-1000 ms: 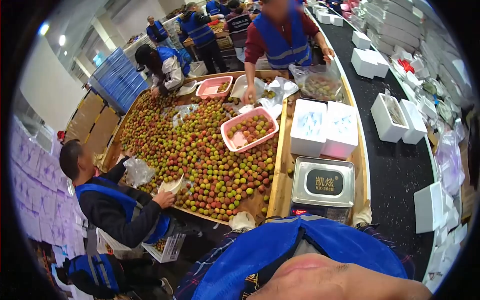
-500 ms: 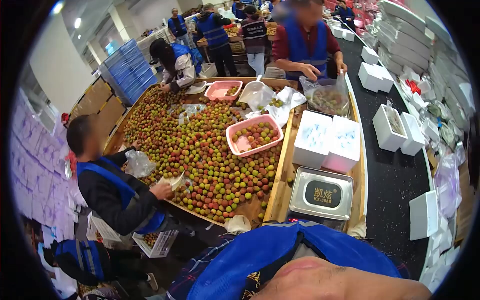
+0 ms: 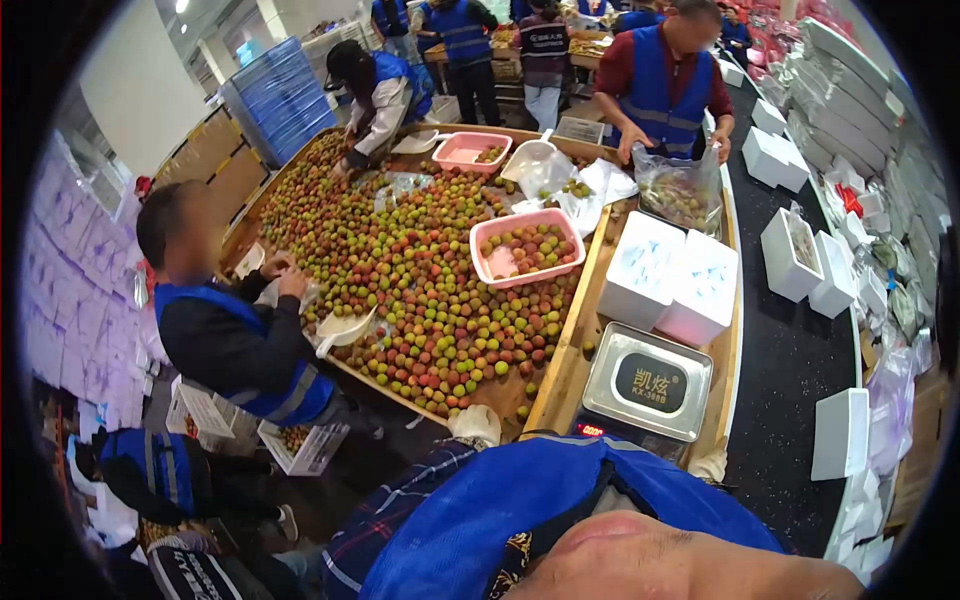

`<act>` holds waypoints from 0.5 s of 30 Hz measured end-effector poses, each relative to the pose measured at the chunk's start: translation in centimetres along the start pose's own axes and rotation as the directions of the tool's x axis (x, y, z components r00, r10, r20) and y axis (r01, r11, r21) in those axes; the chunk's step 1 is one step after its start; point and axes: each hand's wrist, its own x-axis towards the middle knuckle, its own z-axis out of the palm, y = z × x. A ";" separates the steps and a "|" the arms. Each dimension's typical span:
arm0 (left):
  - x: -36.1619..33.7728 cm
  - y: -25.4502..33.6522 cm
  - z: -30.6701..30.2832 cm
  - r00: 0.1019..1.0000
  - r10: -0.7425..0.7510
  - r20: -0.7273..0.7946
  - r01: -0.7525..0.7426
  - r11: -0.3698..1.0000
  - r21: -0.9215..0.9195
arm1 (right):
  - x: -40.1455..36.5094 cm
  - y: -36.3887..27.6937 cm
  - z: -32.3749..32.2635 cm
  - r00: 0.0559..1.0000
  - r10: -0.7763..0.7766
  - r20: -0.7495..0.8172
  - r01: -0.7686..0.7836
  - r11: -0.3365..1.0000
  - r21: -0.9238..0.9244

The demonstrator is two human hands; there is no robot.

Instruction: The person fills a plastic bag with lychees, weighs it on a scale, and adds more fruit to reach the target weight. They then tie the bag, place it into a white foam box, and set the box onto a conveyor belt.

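Observation:
My left hand (image 3: pixel 475 426), in a whitish glove, rests at the near edge of the wooden sorting table (image 3: pixel 538 424), close to loose lychees (image 3: pixel 440 330). Its fingers are too small and bunched in this view to make out. Partly hidden by my blue vest, my gloved right hand (image 3: pixel 709 466) lies at the near right corner, beside the scale (image 3: pixel 648 382). The scale's steel pan holds nothing, and its red display is lit. Behind it stand two white foam boxes (image 3: pixel 640 260) with blue-marked packs inside. A pink basket (image 3: pixel 528 219) of lychees sits on the heap.
A black conveyor (image 3: pixel 775 380) runs along my right, carrying white foam boxes (image 3: pixel 792 255). Across the table, a person (image 3: pixel 670 90) holds a clear bag of lychees (image 3: pixel 680 198). At the left another person (image 3: pixel 235 320) stands near a white scoop (image 3: pixel 345 330). Crates (image 3: pixel 300 448) stand on the floor.
The view has shifted slightly, and the scale's display now shows. The person at left has let go of the scoop and brought both hands together at a plastic bag. My hands stay put.

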 end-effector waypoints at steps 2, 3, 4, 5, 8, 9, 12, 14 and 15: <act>0.0 0.5 -1.8 0.990 0.002 0.142 -0.006 1.000 0.029 | 1.7 0.8 2.3 0.998 -0.050 -0.028 0.049 0.999 -0.018; -0.1 0.7 -2.4 0.987 0.001 0.163 -0.007 0.999 0.034 | 2.1 1.4 3.5 0.996 -0.074 -0.044 0.072 0.997 -0.039; -0.3 0.8 -3.3 0.985 0.015 0.175 -0.016 1.000 0.004 | 2.4 2.0 4.2 0.995 -0.089 -0.053 0.086 0.995 -0.049; -0.1 0.7 -3.1 0.983 0.012 0.183 -0.012 1.000 0.003 | 2.5 2.6 4.7 0.993 -0.098 -0.059 0.095 0.994 -0.057; -0.1 0.8 -3.1 0.983 0.005 0.185 -0.005 1.000 -0.003 | 3.1 3.7 5.7 0.991 -0.110 -0.076 0.104 0.991 -0.078; -0.2 0.8 -3.2 0.986 0.010 0.169 -0.009 1.000 -0.005 | 3.3 3.9 6.1 0.990 -0.114 -0.081 0.107 0.991 -0.086; -0.4 0.8 -3.6 0.991 0.037 0.132 -0.033 0.999 -0.034 | 3.8 4.7 6.8 0.987 -0.130 -0.096 0.120 0.988 -0.099; -0.3 0.5 -3.4 0.992 0.035 0.122 -0.029 0.998 -0.051 | 4.1 5.1 7.4 0.985 -0.137 -0.103 0.126 0.986 -0.109; -0.3 0.5 -3.3 0.992 0.032 0.119 -0.026 0.999 -0.047 | 4.3 5.4 7.7 0.984 -0.141 -0.107 0.128 0.985 -0.116</act>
